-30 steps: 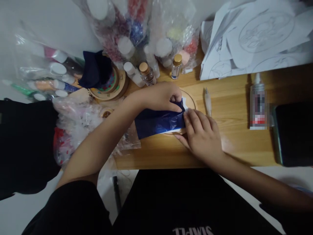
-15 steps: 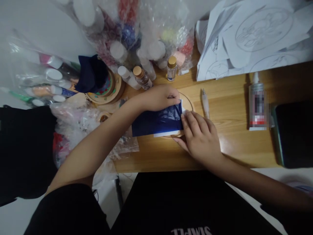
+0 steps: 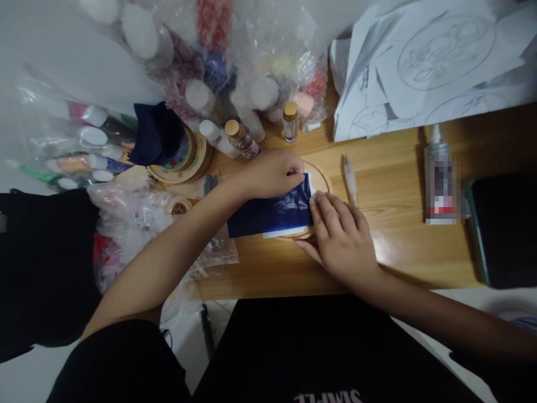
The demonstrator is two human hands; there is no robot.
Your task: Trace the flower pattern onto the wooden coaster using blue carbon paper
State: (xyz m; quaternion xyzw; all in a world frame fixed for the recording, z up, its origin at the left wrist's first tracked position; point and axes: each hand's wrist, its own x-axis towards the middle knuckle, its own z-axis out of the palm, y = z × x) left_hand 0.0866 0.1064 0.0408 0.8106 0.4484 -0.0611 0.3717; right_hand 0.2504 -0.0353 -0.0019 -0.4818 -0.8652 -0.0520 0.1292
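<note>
A dark blue sheet [image 3: 272, 215] lies over white paper [image 3: 284, 232] on a round wooden disc [image 3: 319, 178]. My left hand [image 3: 279, 172] has its fingers curled, with thumb and fingers pinching the upper right corner of the blue sheet. My right hand [image 3: 344, 238] rests on the right part of the disc. Its fingers lie stretched out at the right edge of the sheet, and its thumb is apart from them near the disc's lower rim. A pale pen [image 3: 350, 179] is just above and right of my right hand.
Small bottles [image 3: 291, 122] and bags of beads [image 3: 213, 67] stand behind. Papers with line drawings [image 3: 447, 53] are at the back right. A glue tube [image 3: 441, 190] and a black device [image 3: 503, 229] lie to the right, a plastic bag [image 3: 134, 218] to the left.
The view has shifted slightly. Both hands hold nearly the same places, and the upper right corner of the blue sheet is a little shifted under my left hand.
</note>
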